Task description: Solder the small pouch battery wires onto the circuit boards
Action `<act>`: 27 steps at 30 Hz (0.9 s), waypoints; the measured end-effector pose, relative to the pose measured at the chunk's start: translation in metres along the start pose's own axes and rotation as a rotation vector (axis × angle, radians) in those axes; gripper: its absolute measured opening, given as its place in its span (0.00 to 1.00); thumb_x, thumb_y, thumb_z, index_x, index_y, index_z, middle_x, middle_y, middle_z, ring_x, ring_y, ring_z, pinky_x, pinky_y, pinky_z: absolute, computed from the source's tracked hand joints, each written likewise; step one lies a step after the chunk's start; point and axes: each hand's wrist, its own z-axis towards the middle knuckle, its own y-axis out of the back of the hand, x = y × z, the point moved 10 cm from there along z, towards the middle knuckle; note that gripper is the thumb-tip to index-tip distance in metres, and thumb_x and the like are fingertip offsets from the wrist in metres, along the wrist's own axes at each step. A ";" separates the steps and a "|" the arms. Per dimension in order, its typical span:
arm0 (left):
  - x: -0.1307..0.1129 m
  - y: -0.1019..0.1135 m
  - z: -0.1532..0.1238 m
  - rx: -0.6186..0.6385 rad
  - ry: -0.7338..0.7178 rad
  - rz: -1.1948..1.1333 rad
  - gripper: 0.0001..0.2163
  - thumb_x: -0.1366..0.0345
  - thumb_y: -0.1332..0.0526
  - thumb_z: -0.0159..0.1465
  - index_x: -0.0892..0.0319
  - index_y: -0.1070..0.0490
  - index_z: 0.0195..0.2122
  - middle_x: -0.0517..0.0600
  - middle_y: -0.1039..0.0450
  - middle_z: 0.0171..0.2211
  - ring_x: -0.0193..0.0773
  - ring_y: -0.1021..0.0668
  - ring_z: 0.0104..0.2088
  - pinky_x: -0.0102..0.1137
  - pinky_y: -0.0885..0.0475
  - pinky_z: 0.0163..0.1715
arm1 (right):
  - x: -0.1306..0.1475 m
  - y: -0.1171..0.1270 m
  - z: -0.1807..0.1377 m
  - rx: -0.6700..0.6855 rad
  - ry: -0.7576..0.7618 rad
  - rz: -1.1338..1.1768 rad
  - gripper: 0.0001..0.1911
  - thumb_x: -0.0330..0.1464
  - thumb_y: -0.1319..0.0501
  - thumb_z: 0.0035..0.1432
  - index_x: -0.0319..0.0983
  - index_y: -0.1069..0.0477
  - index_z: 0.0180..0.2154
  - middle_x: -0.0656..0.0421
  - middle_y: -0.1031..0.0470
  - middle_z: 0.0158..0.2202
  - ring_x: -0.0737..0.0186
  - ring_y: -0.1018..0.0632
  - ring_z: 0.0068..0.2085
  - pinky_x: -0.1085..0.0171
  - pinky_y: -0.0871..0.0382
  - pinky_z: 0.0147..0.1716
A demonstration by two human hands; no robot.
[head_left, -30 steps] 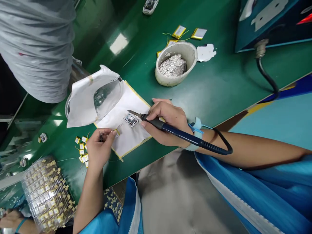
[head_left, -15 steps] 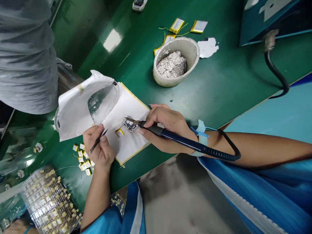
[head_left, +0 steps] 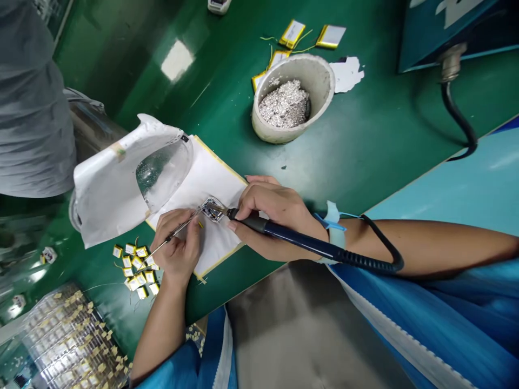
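Note:
My right hand is closed round a dark blue soldering iron, whose tip touches a small circuit board on a white pad. My left hand pinches thin metal tweezers, their points reaching the board's left side. A blue strap circles my right wrist, and the iron's black cord loops behind it.
A white bowl of silvery scraps stands behind the pad. A paper-covered magnifier lens sits left of the pad. Small yellow cells lie by my left wrist, a tray of more at lower left. A person in grey stands at left.
My left hand has moved right and brought the tweezers to the board. The small yellow cell that lay on the pad is now hidden near my left fingers. The iron tip stays at the board.

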 end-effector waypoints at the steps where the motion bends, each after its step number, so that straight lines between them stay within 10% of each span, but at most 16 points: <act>1: 0.001 -0.002 0.001 0.000 0.001 -0.018 0.05 0.69 0.30 0.71 0.55 0.23 0.46 0.51 0.15 0.40 0.43 0.12 0.44 0.45 0.15 0.47 | 0.000 -0.001 0.000 0.007 -0.001 0.003 0.10 0.31 0.31 0.63 0.45 0.32 0.35 0.65 0.22 0.28 0.60 0.20 0.31 0.51 0.27 0.55; 27: 0.009 -0.005 -0.003 -0.015 0.024 -0.035 0.05 0.68 0.29 0.71 0.56 0.21 0.45 0.50 0.15 0.38 0.41 0.13 0.42 0.40 0.16 0.45 | 0.001 -0.004 -0.002 0.037 -0.001 -0.021 0.09 0.31 0.32 0.64 0.44 0.32 0.35 0.66 0.24 0.28 0.61 0.20 0.32 0.52 0.31 0.58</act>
